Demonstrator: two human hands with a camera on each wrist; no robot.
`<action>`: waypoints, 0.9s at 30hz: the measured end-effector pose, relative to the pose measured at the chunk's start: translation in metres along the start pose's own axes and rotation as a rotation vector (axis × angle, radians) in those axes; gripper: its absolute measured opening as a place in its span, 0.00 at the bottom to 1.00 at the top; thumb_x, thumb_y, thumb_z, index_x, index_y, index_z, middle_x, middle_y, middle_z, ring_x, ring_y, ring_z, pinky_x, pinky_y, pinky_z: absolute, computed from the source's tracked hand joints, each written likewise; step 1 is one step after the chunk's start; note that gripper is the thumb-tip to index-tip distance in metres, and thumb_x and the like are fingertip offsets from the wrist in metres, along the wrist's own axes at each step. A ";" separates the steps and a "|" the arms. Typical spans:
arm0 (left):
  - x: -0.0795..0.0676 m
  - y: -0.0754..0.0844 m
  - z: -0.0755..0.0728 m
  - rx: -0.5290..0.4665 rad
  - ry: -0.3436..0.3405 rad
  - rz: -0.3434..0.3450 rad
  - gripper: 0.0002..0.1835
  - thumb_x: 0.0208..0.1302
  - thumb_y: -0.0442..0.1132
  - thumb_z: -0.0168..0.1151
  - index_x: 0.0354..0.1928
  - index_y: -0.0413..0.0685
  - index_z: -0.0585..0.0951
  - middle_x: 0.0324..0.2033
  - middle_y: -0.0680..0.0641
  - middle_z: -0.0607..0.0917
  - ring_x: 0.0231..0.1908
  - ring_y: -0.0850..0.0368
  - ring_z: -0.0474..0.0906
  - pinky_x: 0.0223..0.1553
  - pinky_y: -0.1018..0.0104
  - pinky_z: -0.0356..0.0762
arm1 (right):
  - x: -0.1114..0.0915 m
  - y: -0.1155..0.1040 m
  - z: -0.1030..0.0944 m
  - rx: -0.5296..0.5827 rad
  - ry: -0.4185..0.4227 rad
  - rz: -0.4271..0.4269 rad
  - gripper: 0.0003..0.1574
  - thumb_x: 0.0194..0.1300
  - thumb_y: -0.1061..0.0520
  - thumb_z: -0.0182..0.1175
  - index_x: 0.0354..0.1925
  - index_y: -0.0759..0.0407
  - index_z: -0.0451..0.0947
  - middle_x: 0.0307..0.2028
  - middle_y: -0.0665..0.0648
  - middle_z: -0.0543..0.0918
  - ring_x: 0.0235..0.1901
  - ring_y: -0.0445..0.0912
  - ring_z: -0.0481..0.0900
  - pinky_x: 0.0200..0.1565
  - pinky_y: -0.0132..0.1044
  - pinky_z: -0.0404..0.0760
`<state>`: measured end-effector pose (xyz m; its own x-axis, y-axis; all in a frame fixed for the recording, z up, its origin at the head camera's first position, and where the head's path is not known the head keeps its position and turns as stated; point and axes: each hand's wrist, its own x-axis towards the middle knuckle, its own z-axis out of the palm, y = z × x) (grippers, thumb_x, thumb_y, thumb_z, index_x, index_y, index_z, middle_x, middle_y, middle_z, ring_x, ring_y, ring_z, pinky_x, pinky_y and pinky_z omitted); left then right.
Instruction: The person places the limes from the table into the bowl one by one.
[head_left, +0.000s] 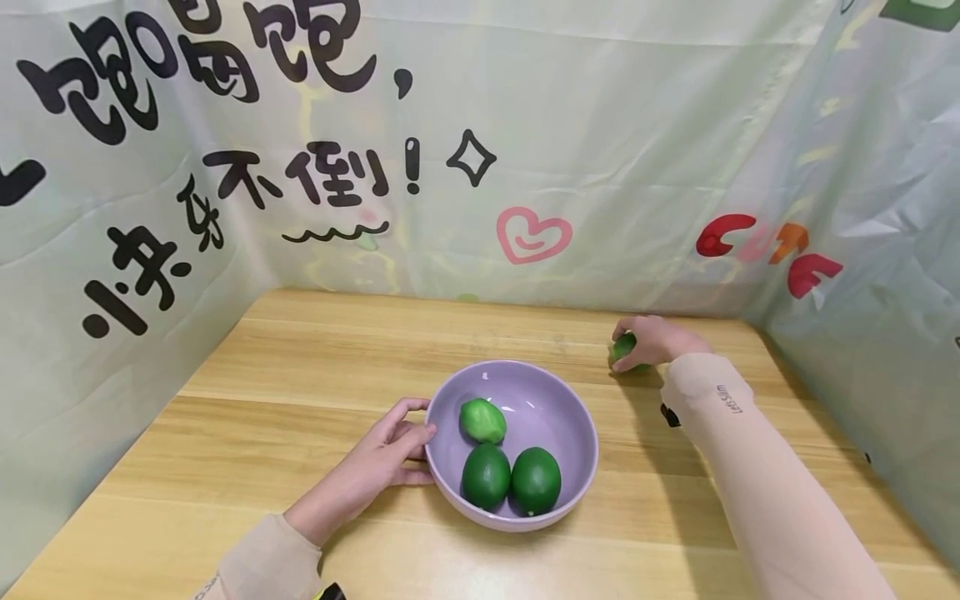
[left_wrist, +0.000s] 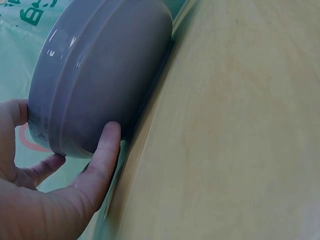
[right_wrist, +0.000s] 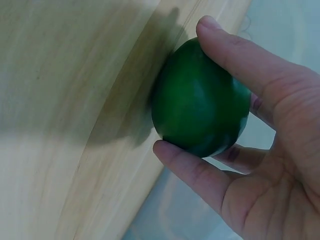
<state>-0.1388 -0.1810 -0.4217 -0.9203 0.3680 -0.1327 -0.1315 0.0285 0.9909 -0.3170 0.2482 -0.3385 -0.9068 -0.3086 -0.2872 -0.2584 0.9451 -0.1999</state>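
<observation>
A round lilac bowl (head_left: 577,417) stands on the wooden table. Inside it are two smooth dark green oval fruits, a left one (head_left: 486,477) and a right one (head_left: 536,481), plus a lighter, lumpier green fruit (head_left: 482,421). My left hand (head_left: 386,450) holds the bowl's left side, its fingers curved against rim and outer wall; the left wrist view shows fingertips on the bowl's wall (left_wrist: 115,70). Farther back and to the right, my right hand (head_left: 656,342) grips a glossy green egg-shaped fruit (right_wrist: 200,100) between thumb and fingers, close to the tabletop.
The wooden table (head_left: 300,358) reaches back to a pale printed cloth (head_left: 637,125) with dark lettering and a pink heart (head_left: 534,235). More of this cloth hangs along the left and right sides. A shadow falls beneath the right forearm.
</observation>
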 end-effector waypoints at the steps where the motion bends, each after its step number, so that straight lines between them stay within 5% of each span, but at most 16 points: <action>1: 0.000 0.000 0.000 0.001 -0.001 0.000 0.30 0.83 0.48 0.58 0.79 0.48 0.63 0.64 0.28 0.78 0.53 0.46 0.86 0.58 0.49 0.92 | 0.000 -0.001 0.000 -0.001 -0.001 0.002 0.36 0.66 0.45 0.77 0.62 0.62 0.77 0.54 0.66 0.82 0.51 0.59 0.78 0.51 0.52 0.81; 11: 0.000 0.000 0.000 0.008 0.001 0.000 0.31 0.83 0.48 0.58 0.79 0.49 0.62 0.65 0.28 0.78 0.53 0.47 0.86 0.57 0.49 0.92 | -0.001 -0.013 0.002 0.025 0.004 -0.029 0.38 0.65 0.46 0.77 0.64 0.63 0.77 0.58 0.67 0.82 0.54 0.58 0.78 0.55 0.54 0.82; 27: 0.000 0.000 0.000 0.004 -0.003 0.001 0.30 0.83 0.48 0.58 0.79 0.49 0.63 0.66 0.27 0.77 0.54 0.46 0.86 0.57 0.49 0.92 | -0.001 -0.018 0.003 0.032 -0.044 -0.198 0.37 0.62 0.50 0.80 0.63 0.64 0.79 0.56 0.65 0.84 0.52 0.56 0.79 0.56 0.48 0.83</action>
<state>-0.1391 -0.1811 -0.4219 -0.9196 0.3704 -0.1312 -0.1285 0.0321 0.9912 -0.3106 0.2309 -0.3375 -0.8238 -0.4930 -0.2798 -0.4186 0.8619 -0.2861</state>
